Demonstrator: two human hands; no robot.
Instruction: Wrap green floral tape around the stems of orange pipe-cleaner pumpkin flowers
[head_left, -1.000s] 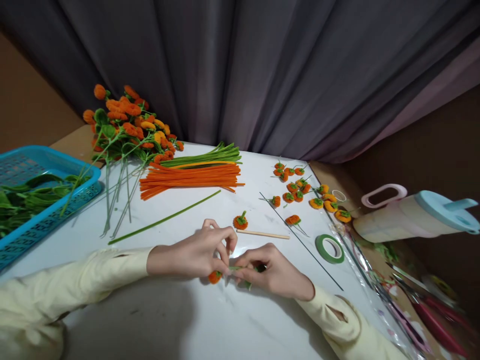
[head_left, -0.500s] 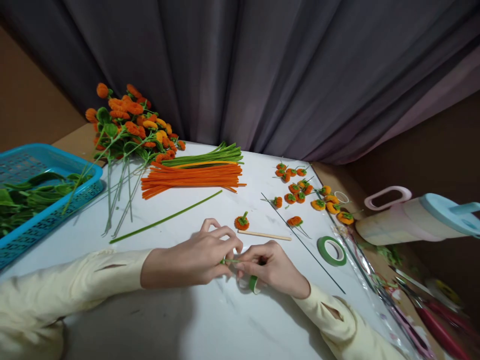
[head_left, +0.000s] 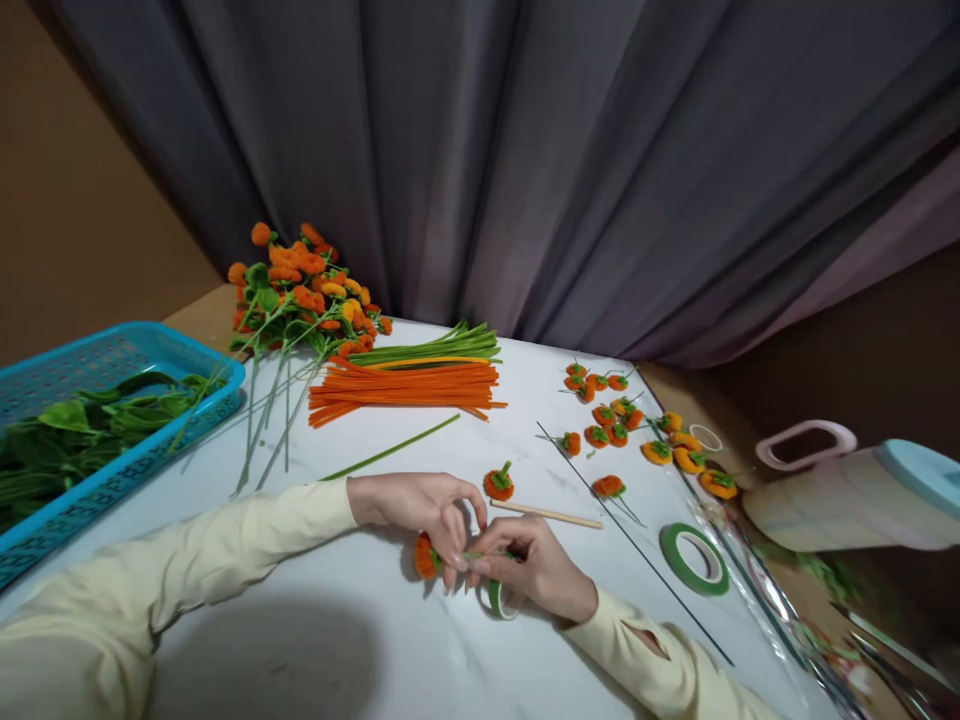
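My left hand point(head_left: 420, 505) and my right hand point(head_left: 536, 565) meet near the front of the white table point(head_left: 315, 640). My left fingers pinch the short green stem of a small orange pipe-cleaner pumpkin point(head_left: 425, 556), which sticks out below that hand. The right hand's fingers are curled, pinching the same stem from the right, with a roll of green floral tape point(head_left: 501, 598) under the palm. Another orange pumpkin point(head_left: 499, 484) lies just beyond my hands, and a thin wooden stick point(head_left: 547, 514) lies to its right.
A blue basket point(head_left: 142, 455) of green leaves stands at the left. A bunch of orange flowers point(head_left: 304, 290), orange pipe cleaners point(head_left: 405, 388) and green ones point(head_left: 427, 348) lie behind. Several small pumpkins point(head_left: 622, 420), a second green tape roll point(head_left: 694, 559), a long wire point(head_left: 637, 545) and a jug point(head_left: 847, 500) are at the right.
The camera has tipped up and moved right, so everything sits lower in view. Both hands stay together on the stem, and the pumpkin shows again below the left hand.
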